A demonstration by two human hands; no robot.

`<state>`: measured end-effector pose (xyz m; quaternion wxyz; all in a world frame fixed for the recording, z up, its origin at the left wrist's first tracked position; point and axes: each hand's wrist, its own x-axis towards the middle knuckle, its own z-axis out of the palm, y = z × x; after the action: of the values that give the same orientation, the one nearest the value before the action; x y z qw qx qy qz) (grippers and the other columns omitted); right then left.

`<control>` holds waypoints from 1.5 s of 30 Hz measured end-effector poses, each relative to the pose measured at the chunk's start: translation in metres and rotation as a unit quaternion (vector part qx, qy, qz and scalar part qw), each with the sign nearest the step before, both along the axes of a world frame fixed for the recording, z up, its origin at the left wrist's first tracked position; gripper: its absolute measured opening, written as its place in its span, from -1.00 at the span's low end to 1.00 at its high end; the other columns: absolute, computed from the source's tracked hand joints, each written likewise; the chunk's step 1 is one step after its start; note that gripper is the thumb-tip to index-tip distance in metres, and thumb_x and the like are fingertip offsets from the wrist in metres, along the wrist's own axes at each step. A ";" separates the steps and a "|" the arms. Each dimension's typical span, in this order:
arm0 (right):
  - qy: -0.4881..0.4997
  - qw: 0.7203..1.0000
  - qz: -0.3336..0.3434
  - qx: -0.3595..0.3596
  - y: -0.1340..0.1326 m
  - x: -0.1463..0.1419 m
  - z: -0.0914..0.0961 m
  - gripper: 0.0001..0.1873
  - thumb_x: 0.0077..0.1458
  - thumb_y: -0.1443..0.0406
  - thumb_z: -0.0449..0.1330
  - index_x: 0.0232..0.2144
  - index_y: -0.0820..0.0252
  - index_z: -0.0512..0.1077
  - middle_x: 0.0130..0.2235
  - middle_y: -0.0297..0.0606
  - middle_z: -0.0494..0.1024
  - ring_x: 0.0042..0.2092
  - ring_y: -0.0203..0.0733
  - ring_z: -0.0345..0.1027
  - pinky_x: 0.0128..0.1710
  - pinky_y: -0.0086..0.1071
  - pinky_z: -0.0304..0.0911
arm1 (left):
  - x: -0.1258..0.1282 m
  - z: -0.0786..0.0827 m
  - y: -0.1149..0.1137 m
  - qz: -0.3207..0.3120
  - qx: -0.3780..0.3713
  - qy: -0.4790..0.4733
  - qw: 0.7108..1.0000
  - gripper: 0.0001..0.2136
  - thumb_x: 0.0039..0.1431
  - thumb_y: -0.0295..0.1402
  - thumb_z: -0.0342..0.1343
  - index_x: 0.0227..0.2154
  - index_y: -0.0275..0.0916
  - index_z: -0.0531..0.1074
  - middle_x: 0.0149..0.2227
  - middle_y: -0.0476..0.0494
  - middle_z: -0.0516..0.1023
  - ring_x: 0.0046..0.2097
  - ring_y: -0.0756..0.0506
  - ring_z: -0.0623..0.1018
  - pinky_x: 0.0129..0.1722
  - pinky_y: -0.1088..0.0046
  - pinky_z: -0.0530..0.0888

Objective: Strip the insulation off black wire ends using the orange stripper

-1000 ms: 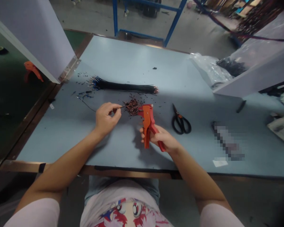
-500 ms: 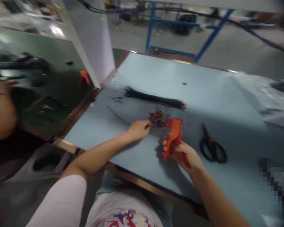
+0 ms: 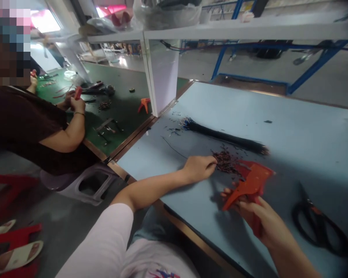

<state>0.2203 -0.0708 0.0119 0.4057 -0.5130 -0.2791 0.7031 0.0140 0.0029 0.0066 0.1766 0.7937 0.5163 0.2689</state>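
Observation:
My right hand (image 3: pixel 263 222) is closed round the handles of an orange wire stripper (image 3: pixel 251 181), whose jaws point up over the blue table (image 3: pixel 292 127). My left hand (image 3: pixel 198 168) rests on the table with its fingers pinched at the edge of a small pile of reddish wire scraps (image 3: pixel 225 160); what they pinch is too small to make out. A thin black wire (image 3: pixel 174 148) trails left from that hand. Behind the pile lies a long bundle of black wires (image 3: pixel 223 136).
Black scissors (image 3: pixel 319 227) lie at the right. A white divider post (image 3: pixel 162 73) stands at the table's left edge. Beyond it another person in a dark top (image 3: pixel 26 123) works at a green bench (image 3: pixel 116 104) holding tools and an orange stripper (image 3: pixel 143 104).
The view has swung left, bringing the neighbouring person and green bench into sight. My left hand stays pinched beside the scrap pile and my right still grips the stripper.

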 end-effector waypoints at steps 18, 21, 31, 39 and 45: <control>0.053 0.999 0.012 0.004 0.001 -0.002 0.005 -0.67 -0.11 0.33 0.31 -0.21 0.21 0.43 -0.19 -0.13 0.57 -0.15 -0.01 0.49 -0.11 -0.09 0.37 | 0.002 -0.001 0.002 0.017 0.026 -0.162 0.986 -0.84 0.16 -0.36 0.00 -0.32 -0.27 0.46 -0.31 -0.14 0.54 -0.30 0.00 0.48 -0.25 0.49 0.39; 0.105 0.994 0.028 -0.013 0.002 -0.003 0.005 -0.67 -0.11 0.33 0.31 -0.22 0.26 0.43 -0.28 -0.16 0.57 -0.25 -0.08 0.51 -0.14 -0.13 0.36 | 0.004 -0.003 0.005 0.030 0.031 -0.220 0.975 -0.87 0.15 -0.37 0.03 -0.35 -0.27 0.46 -0.39 -0.08 0.51 -0.39 0.04 0.44 -0.35 0.53 0.37; 0.152 0.984 0.094 0.016 -0.005 -0.003 0.007 -0.63 -0.14 0.31 0.37 -0.25 0.30 0.39 -0.32 -0.23 0.53 -0.27 -0.08 0.52 -0.20 -0.19 0.39 | 0.010 -0.002 -0.006 -0.018 0.063 -0.196 0.978 -0.90 0.11 -0.38 0.07 -0.37 -0.25 0.47 -0.48 0.00 0.47 -0.48 0.07 0.36 -0.43 0.55 0.32; 0.121 0.982 0.138 0.028 -0.011 -0.006 0.011 -0.65 -0.09 0.29 0.34 -0.23 0.29 0.38 -0.32 -0.23 0.49 -0.32 -0.16 0.50 -0.28 -0.26 0.41 | 0.010 0.004 -0.012 -0.029 0.103 -0.184 0.977 -0.91 0.11 -0.40 0.06 -0.38 -0.23 0.47 -0.48 0.00 0.49 -0.49 0.07 0.37 -0.43 0.55 0.33; 0.124 0.981 0.146 0.041 -0.011 -0.005 0.010 -0.63 -0.08 0.26 0.34 -0.22 0.29 0.36 -0.32 -0.22 0.49 -0.31 -0.14 0.49 -0.27 -0.23 0.40 | 0.012 0.005 -0.015 -0.048 0.106 -0.170 0.979 -0.90 0.11 -0.41 0.05 -0.38 -0.24 0.47 -0.46 -0.02 0.52 -0.49 0.08 0.40 -0.44 0.56 0.32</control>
<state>0.2152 -0.0821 0.0216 0.3504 -0.3583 -0.3267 0.8013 0.0256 -0.0117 0.0116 0.1890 0.7745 0.4085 0.4444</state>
